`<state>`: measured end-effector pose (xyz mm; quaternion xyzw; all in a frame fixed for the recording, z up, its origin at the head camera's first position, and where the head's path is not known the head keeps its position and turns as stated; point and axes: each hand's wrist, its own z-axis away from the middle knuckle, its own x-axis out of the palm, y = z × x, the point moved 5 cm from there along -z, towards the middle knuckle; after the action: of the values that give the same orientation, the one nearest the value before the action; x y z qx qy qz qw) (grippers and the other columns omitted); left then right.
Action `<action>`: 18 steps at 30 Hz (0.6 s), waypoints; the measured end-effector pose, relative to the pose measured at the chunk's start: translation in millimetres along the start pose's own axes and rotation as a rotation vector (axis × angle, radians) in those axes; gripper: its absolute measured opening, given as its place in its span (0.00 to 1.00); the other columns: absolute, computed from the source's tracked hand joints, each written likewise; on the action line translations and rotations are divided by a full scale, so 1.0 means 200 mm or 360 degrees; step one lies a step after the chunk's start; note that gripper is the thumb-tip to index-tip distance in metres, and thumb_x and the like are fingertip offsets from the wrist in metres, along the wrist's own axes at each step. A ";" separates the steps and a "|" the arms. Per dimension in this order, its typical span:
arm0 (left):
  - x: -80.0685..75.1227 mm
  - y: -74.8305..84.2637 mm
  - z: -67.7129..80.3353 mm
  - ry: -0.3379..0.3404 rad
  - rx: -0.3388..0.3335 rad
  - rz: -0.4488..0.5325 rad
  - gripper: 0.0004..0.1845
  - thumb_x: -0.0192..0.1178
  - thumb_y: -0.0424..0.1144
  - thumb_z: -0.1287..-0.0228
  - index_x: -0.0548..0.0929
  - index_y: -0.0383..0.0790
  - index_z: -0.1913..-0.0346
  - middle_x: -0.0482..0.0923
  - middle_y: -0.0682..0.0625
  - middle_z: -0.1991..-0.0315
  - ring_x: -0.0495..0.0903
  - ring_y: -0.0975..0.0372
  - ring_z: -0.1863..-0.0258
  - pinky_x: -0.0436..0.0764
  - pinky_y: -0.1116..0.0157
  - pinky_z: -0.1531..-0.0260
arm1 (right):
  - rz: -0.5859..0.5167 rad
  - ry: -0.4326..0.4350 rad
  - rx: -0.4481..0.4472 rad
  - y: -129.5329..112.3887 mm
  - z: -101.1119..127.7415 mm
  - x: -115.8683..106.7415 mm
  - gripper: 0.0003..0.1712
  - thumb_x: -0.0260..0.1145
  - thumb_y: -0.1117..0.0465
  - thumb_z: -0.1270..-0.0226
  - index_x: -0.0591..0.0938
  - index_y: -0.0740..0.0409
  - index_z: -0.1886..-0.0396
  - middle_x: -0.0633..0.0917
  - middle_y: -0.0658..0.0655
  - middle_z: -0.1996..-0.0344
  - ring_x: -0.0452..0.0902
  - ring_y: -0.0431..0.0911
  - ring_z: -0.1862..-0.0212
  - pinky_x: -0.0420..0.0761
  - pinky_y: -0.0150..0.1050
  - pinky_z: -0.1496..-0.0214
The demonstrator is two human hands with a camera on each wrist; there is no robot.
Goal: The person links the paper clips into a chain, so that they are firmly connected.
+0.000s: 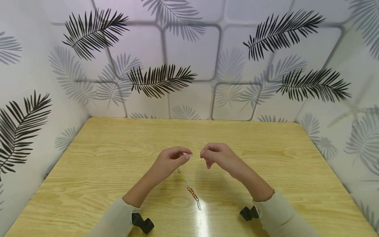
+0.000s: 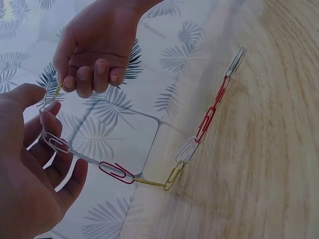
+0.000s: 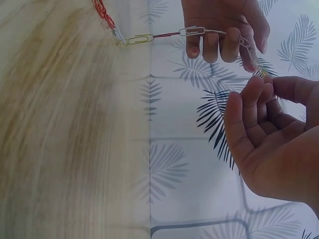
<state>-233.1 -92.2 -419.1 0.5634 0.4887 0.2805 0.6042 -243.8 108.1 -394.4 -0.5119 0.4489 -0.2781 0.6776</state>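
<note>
A chain of linked paper clips in white, red and yellow runs from my left hand [image 1: 167, 163] down to the table. My left thumb and fingertips pinch a white paper clip [image 2: 48, 105] at its upper end. Facing it, my right hand [image 1: 219, 156] pinches a yellow paper clip [image 2: 58, 89] between thumb and forefinger, its tip right at the white one. A red clip [image 2: 116, 172] hangs in the middle of the chain. The lower stretch, with red clips [image 1: 192, 192] and a silver end clip [image 1: 198, 204], lies on the wood toward me.
The light wood-grain table [image 1: 118, 138] spreads out under both hands. Behind it and at the sides stand pale walls [image 1: 192, 56] with a leaf print. A black device [image 1: 142, 223] sits at the left wrist and another black device [image 1: 249, 213] at the right.
</note>
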 end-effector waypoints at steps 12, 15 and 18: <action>-0.02 0.03 0.00 -0.0020 0.0053 0.0040 0.11 0.59 0.45 0.25 0.85 0.43 0.53 0.75 0.48 0.68 0.74 0.42 0.65 0.77 0.54 0.63 | 0.0226 -0.0142 -0.0077 -0.09 -0.03 0.04 0.12 0.59 0.52 0.25 0.84 0.53 0.62 0.80 0.54 0.75 0.80 0.51 0.64 0.76 0.46 0.54; -0.04 0.03 0.00 0.0000 0.0056 0.0052 0.10 0.58 0.45 0.25 0.85 0.43 0.54 0.76 0.48 0.70 0.75 0.40 0.65 0.78 0.51 0.61 | 0.0213 -0.0149 -0.0088 -0.09 -0.03 0.04 0.13 0.60 0.50 0.24 0.83 0.52 0.62 0.81 0.55 0.75 0.79 0.52 0.64 0.75 0.46 0.55; -0.06 0.02 0.00 0.0034 0.0050 0.0048 0.10 0.59 0.45 0.25 0.85 0.44 0.54 0.76 0.46 0.69 0.75 0.38 0.65 0.78 0.51 0.62 | 0.0175 -0.0163 -0.0097 -0.08 -0.02 0.04 0.14 0.61 0.48 0.24 0.83 0.53 0.59 0.81 0.55 0.72 0.79 0.53 0.64 0.76 0.46 0.54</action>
<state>-236.7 -102.6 -411.1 0.5770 0.4910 0.2880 0.5857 -242.8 94.3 -382.5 -0.5204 0.4493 -0.2001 0.6981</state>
